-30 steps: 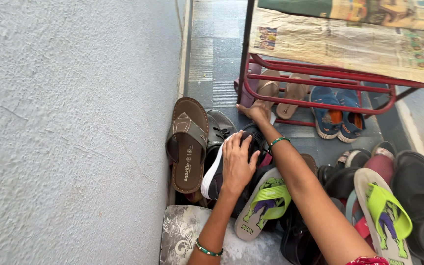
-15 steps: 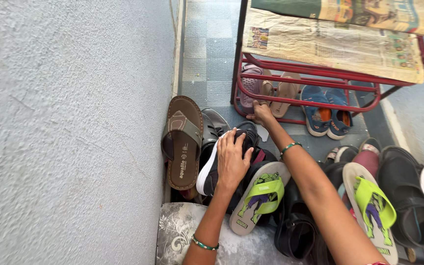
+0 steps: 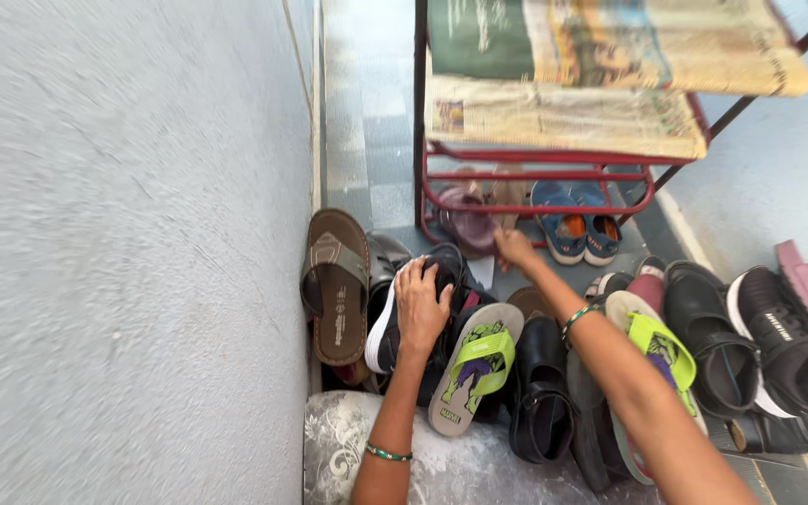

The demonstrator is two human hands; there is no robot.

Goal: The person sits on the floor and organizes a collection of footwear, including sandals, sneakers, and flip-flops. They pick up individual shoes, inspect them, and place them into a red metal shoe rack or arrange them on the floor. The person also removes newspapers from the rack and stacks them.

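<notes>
Your left hand (image 3: 420, 307) lies palm down on the black sports shoe with a white sole (image 3: 402, 313), its fingers (image 3: 427, 278) spread loosely over the upper and curled a little at the tips; whether they actually grip the shoe you cannot tell from this view. That shoe stands on its side in the pile by the pale blue rough-plastered wall (image 3: 123, 243), its long axis running from near you toward the rack, with the white sole edge turned to the left. Just to its left a brown open-toed leather sandal (image 3: 336, 285) leans against the wall along the same axis. Touching the shoe on the right is a grey flip-flop with a lime-green strap (image 3: 474, 367), sole down and tilted, its long axis slanting up to the right. Your right hand (image 3: 513, 248) is stretched well ahead, at the front lower bar of the red metal shoe rack (image 3: 535, 174), next to a mauve clog-style slipper (image 3: 468, 222) lying on the bottom tier; its fingers are blurred and you cannot tell whether they hold anything. A pair of blue canvas slip-ons (image 3: 580, 227) sits further right on the same tier, and folded newspapers (image 3: 563, 117) cover the shelves above.
</notes>
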